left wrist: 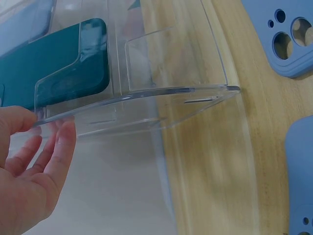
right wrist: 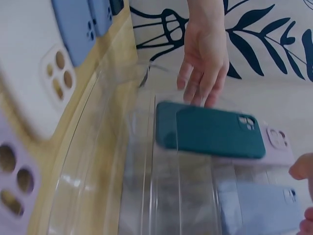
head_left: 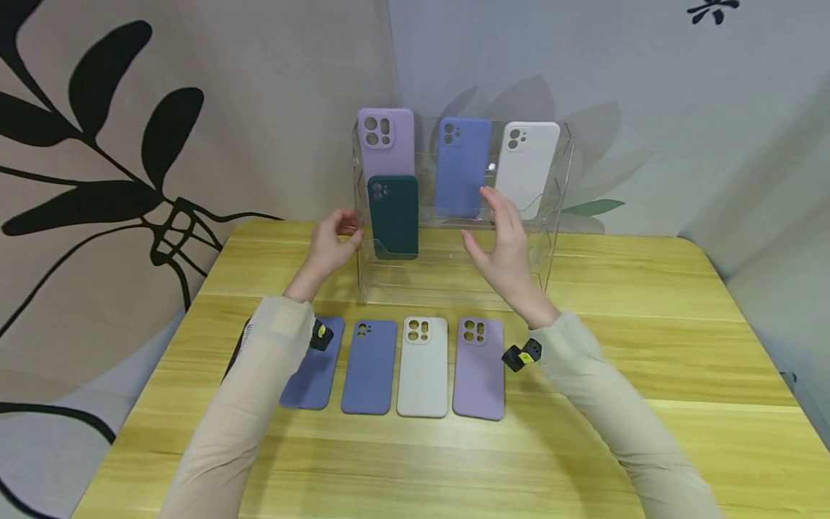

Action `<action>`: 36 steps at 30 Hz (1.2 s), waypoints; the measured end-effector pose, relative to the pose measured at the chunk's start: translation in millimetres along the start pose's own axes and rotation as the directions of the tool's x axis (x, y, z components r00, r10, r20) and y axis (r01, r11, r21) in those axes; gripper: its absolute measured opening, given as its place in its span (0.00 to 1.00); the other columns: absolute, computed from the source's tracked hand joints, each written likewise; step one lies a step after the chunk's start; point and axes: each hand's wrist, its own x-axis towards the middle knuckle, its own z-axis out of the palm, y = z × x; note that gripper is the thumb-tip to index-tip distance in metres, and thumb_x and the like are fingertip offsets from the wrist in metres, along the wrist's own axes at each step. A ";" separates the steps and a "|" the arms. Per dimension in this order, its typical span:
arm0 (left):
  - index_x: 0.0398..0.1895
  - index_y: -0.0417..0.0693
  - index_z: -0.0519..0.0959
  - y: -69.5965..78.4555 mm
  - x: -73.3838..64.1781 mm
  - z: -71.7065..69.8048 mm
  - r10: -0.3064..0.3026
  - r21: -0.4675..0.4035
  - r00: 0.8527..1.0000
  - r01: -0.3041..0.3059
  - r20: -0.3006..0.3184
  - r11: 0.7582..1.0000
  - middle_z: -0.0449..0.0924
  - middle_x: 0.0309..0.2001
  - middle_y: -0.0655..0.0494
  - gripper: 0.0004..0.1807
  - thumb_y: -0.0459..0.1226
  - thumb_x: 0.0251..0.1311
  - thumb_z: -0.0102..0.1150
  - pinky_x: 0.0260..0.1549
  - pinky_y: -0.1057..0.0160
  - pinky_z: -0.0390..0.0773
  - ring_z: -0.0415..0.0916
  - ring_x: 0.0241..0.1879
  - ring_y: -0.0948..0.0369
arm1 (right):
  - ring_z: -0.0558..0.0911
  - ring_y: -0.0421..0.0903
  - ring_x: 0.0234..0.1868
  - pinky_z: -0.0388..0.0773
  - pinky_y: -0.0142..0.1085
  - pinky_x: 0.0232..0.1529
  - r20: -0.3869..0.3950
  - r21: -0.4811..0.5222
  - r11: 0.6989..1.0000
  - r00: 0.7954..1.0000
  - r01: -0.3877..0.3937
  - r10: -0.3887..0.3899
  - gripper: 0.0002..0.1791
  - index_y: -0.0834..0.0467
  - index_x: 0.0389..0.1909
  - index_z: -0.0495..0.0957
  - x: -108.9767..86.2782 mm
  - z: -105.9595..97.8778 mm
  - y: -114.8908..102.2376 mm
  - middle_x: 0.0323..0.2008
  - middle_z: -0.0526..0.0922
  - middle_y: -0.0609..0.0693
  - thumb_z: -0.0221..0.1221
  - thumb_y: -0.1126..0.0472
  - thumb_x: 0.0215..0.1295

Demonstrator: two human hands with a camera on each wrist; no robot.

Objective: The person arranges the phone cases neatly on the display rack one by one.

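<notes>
A clear tiered acrylic stand [head_left: 454,294] holds a light purple phone case [head_left: 400,155], a blue phone case [head_left: 462,169] and a white phone case [head_left: 528,166] on its upper tier. A dark green phone case [head_left: 393,216] leans on the lower tier, at the left. My left hand [head_left: 333,244] is at the stand's left side, its fingertips touching the side panel; in the left wrist view its fingers [left wrist: 62,142] are outside the clear panel. My right hand [head_left: 504,249] hovers before the stand, below the blue and white cases, thumb and fingers spread around nothing.
On the wooden table [head_left: 415,468] lie two blue phone cases, one [head_left: 368,367] in full view and one [head_left: 318,382] partly under my left sleeve. Beside them lie a white phone case [head_left: 423,375] and a purple phone case [head_left: 478,378]. A dark item [head_left: 236,349] is mostly hidden behind the left sleeve.
</notes>
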 end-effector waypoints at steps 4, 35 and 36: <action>0.53 0.30 0.71 0.2 -0.4 -0.5 -0.004 0.011 1.000 0.004 0.006 1.000 0.75 0.47 0.37 0.18 0.26 0.60 0.53 0.39 0.65 0.76 0.75 0.44 0.47 | 0.70 0.59 0.57 0.66 0.44 0.60 -0.043 -0.006 1.000 0.999 0.002 -0.002 0.28 0.72 0.56 0.68 -8.8 -15.6 11.1 0.53 0.73 0.66 0.63 0.73 0.51; 0.53 0.30 0.71 -2.2 -0.8 0.5 -0.007 0.023 1.000 0.006 0.006 1.000 0.75 0.47 0.36 0.17 0.27 0.60 0.53 0.39 0.66 0.76 0.75 0.46 0.47 | 0.79 0.60 0.41 0.71 0.19 0.39 0.028 -0.047 0.945 0.945 -0.324 0.326 0.19 0.75 0.53 0.70 -54.5 -76.9 81.6 0.41 0.78 0.68 0.56 0.75 0.59; 0.53 0.30 0.71 -2.0 -0.8 0.6 -0.004 0.026 1.000 0.004 0.004 1.000 0.75 0.47 0.36 0.17 0.27 0.60 0.53 0.39 0.66 0.76 0.75 0.45 0.47 | 0.79 0.60 0.41 0.68 0.15 0.38 0.036 -0.042 0.941 0.941 -0.336 0.337 0.19 0.74 0.52 0.70 -53.6 -78.0 82.0 0.41 0.78 0.68 0.56 0.75 0.60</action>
